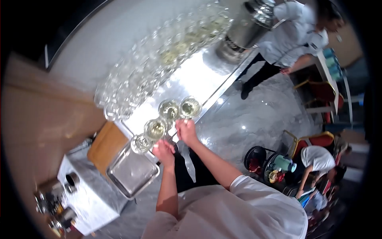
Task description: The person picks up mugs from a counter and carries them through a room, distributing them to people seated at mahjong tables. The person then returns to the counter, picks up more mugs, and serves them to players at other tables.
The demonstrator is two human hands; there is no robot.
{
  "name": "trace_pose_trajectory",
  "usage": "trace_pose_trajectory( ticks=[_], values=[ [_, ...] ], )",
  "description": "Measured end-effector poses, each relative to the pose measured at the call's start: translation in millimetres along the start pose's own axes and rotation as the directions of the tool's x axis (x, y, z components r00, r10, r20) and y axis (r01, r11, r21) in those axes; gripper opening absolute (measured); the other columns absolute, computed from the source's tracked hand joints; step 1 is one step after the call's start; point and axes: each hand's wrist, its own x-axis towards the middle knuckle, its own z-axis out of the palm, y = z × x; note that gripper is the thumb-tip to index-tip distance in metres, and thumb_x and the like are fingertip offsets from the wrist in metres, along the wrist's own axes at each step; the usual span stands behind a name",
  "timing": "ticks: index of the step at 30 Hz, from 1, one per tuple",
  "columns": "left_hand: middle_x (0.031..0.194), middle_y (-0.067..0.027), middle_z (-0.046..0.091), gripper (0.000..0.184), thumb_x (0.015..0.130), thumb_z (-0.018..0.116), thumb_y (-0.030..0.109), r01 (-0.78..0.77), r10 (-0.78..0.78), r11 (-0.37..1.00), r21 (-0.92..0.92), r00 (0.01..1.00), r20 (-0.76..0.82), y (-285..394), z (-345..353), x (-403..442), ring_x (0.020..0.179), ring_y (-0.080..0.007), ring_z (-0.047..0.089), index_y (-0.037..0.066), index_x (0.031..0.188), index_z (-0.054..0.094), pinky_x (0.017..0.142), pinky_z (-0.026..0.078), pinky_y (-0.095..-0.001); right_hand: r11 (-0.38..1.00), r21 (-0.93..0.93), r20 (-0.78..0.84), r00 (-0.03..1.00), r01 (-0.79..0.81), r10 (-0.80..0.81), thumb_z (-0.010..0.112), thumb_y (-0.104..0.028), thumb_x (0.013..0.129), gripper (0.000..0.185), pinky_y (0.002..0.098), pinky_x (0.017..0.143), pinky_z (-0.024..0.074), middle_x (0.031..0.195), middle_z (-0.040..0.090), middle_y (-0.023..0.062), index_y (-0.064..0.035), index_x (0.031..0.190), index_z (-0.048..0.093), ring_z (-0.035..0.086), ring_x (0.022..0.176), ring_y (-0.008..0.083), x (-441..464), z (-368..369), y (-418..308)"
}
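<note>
My left hand (163, 152) is closed, fingers curled below a wine glass (154, 129) holding pale yellow liquid. A second wine glass (141, 143) is right beside it on the left. My right hand (186, 130) is closed too, at the lower part of another wine glass (190, 107) with the same pale liquid. Touching or nearly touching that one is a further filled wine glass (169, 110). All of these are over the near edge of the shiny metal counter (187, 79). The stems are mostly hidden by my fingers, and the exact grip is hard to make out.
Rows of glasses (159, 59), some with pale liquid, line the counter's back. A large metal urn (242, 34) stands at its far end. Nearby are a metal tray (133, 171), a wooden board (107, 149), a person in white (286, 36), a cart (258, 159) and another person (318, 159).
</note>
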Motion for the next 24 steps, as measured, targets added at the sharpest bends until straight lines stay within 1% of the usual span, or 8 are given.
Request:
trace_pose_trajectory(
  ticks=[2, 4, 7, 10, 14, 18, 21, 24],
  values=[
    [0.061, -0.0041, 0.044, 0.025, 0.089, 0.046, 0.02, 0.013, -0.014, 1.0, 0.009, 1.0, 0.009, 3, -2, -2, 0.037, -0.0123, 0.041, 0.005, 0.069, 0.042, 0.029, 0.031, -0.0233, 0.999, 0.054, 0.028, 1.0, -0.003, 0.001, 0.051, -0.014, 0.086, 0.033, 0.0228, 0.033, 0.0293, 0.043, 0.043, -0.0021, -0.0043, 0.055, 0.05, 0.039, 0.034, 0.0057, -9, -1, -13],
    [0.06, -0.0047, 0.045, 0.023, 0.09, 0.043, 0.013, 0.067, -0.067, 0.998, 0.018, 0.998, 0.0, 7, -5, -2, 0.037, -0.011, 0.04, 0.004, 0.069, 0.043, 0.031, 0.032, -0.022, 0.994, 0.097, 0.022, 0.999, 0.043, -0.045, 0.05, -0.015, 0.087, 0.034, 0.0231, 0.032, 0.0288, 0.042, 0.042, -0.0018, -0.005, 0.055, 0.047, 0.038, 0.032, 0.0065, -14, -5, -15],
    [0.061, -0.0053, 0.045, 0.021, 0.089, 0.043, 0.012, 0.057, -0.063, 0.997, 0.049, 0.992, 0.113, 18, -7, -6, 0.036, -0.0111, 0.04, 0.003, 0.07, 0.043, 0.03, 0.032, -0.0227, 0.997, 0.043, -0.02, 0.998, 0.058, -0.058, 0.046, -0.016, 0.088, 0.037, 0.0237, 0.031, 0.0289, 0.047, 0.042, 0.0005, -0.0058, 0.053, 0.042, 0.04, 0.032, 0.0091, -30, -15, -37],
    [0.06, -0.005, 0.046, 0.021, 0.089, 0.044, 0.013, 0.065, -0.089, 0.989, 0.137, 0.98, 0.177, 26, -3, -13, 0.036, -0.0111, 0.041, 0.003, 0.07, 0.043, 0.028, 0.031, -0.0229, 0.99, 0.111, -0.048, 0.996, 0.085, -0.08, 0.046, -0.017, 0.088, 0.037, 0.0239, 0.031, 0.029, 0.047, 0.042, 0.0007, -0.006, 0.053, 0.042, 0.04, 0.033, 0.009, -51, -36, -60],
    [0.059, -0.0044, 0.046, 0.024, 0.089, 0.045, 0.015, 0.11, -0.163, 0.973, 0.205, 0.951, 0.264, 40, 30, -30, 0.034, -0.011, 0.04, 0.003, 0.069, 0.043, 0.027, 0.03, -0.0229, 0.988, 0.094, -0.196, 0.975, 0.123, -0.103, 0.048, -0.021, 0.088, 0.037, 0.0228, 0.031, 0.0275, 0.043, 0.041, -0.0001, -0.007, 0.054, 0.043, 0.039, 0.032, 0.0082, -78, -79, -81],
    [0.052, -0.0042, 0.044, 0.03, 0.09, 0.043, 0.016, 0.113, -0.258, 0.927, 0.357, 0.883, 0.392, 37, 81, -48, 0.029, -0.0119, 0.037, 0.003, 0.062, 0.042, 0.026, 0.029, -0.0233, 0.971, 0.16, -0.315, 0.942, 0.175, -0.118, 0.049, -0.021, 0.087, 0.037, 0.0229, 0.031, 0.0281, 0.043, 0.04, -0.0009, -0.0074, 0.054, 0.042, 0.04, 0.032, 0.0084, -108, -140, -116],
    [0.052, -0.0051, 0.044, 0.031, 0.09, 0.043, 0.017, 0.152, -0.403, 0.871, 0.467, 0.765, 0.503, 18, 126, -67, 0.029, -0.0123, 0.039, 0.003, 0.062, 0.043, 0.027, 0.029, -0.0236, 0.972, 0.151, -0.415, 0.904, 0.18, -0.103, 0.049, -0.017, 0.086, 0.037, 0.0227, 0.031, 0.0301, 0.046, 0.041, -0.0004, -0.0073, 0.051, 0.041, 0.041, 0.033, 0.0089, -126, -198, -134],
    [0.052, -0.0048, 0.044, 0.032, 0.09, 0.043, 0.017, 0.084, -0.472, 0.822, 0.563, 0.654, 0.591, -8, 187, -95, 0.03, -0.0122, 0.04, 0.003, 0.062, 0.043, 0.028, 0.03, -0.0236, 0.965, 0.126, -0.503, 0.853, 0.231, -0.139, 0.049, -0.016, 0.086, 0.037, 0.023, 0.03, 0.0292, 0.046, 0.041, -0.0005, -0.0072, 0.051, 0.041, 0.04, 0.032, 0.0086, -145, -263, -157]
  ],
)
